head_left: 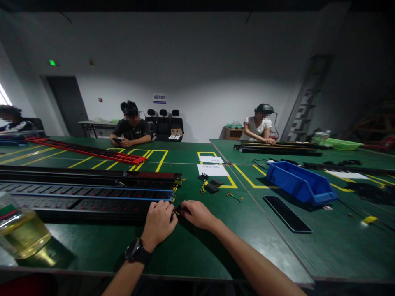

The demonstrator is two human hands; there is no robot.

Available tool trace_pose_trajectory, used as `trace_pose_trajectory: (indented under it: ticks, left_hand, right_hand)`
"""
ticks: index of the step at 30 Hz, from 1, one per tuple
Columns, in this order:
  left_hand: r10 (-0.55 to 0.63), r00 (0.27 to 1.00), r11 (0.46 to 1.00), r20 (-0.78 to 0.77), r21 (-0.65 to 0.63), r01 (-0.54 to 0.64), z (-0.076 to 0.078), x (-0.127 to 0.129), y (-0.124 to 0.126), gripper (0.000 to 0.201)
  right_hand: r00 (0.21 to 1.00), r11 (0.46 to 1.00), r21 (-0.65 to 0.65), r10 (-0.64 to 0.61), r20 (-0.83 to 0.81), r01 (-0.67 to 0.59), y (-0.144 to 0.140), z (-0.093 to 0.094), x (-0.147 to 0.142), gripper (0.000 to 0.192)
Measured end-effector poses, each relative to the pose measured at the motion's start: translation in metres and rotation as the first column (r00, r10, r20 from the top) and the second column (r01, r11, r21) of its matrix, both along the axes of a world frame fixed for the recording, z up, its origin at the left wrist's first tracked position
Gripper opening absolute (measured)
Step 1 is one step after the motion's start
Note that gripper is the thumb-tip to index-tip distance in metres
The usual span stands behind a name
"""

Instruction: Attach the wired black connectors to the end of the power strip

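Far left, at 8 o'clock from the hands, a clear bottle [18, 230] holding yellowish liquid stands on the green desk [197, 246], set clear of the work. Moving right, several long black socket strips [89, 193] lie side by side along the desk, their ends toward the centre, apparently so that the ends can be reached from the seat. The left hand [159, 222], wrist watch [135, 250] on, rests closed against the end of the nearest strip, fingers curled over its corner, seemingly to steady it. Touching it, the right hand [199, 213] pinches a small dark piece [178, 211] at that strip end; what the piece is cannot be told. At 12 o'clock beyond the hands lie small black parts [211, 185] and two white sheets [212, 169]. At 2 o'clock sits a blue bin [299, 183]; its contents are hidden by the wall. Just below it lies a flat black panel [286, 213]. Other people sit at the far edge.
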State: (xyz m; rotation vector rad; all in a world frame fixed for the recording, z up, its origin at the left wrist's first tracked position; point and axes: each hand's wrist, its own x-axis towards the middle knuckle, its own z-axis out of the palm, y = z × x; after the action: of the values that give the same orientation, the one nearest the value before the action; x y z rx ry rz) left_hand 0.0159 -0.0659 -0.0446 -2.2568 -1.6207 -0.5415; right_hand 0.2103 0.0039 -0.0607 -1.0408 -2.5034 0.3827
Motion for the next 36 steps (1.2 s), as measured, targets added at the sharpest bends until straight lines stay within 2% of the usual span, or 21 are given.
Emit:
trace_pose_trajectory:
  ticks: [30, 33, 36]
  left_hand:
    - [-0.006, 1.000, 1.000, 0.014, 0.008, 0.006, -0.001, -0.001, 0.001, 0.012]
    - [-0.001, 1.000, 1.000, 0.014, -0.001, 0.001, 0.000, -0.001, 0.000, 0.013]
    - [-0.001, 1.000, 1.000, 0.014, -0.001, 0.001, 0.000, -0.001, 0.000, 0.014]
  right_hand:
    - [1.000, 1.000, 0.010, 0.001, -0.006, -0.001, -0.001, -0.001, -0.001, 0.012]
    - [0.996, 0.995, 0.039, -0.092, 0.009, 0.091, 0.002, 0.003, 0.001, 0.015]
    - [0.939, 0.935, 0.093, -0.343, -0.010, 0.343, 0.016, 0.009, 0.015, 0.023]
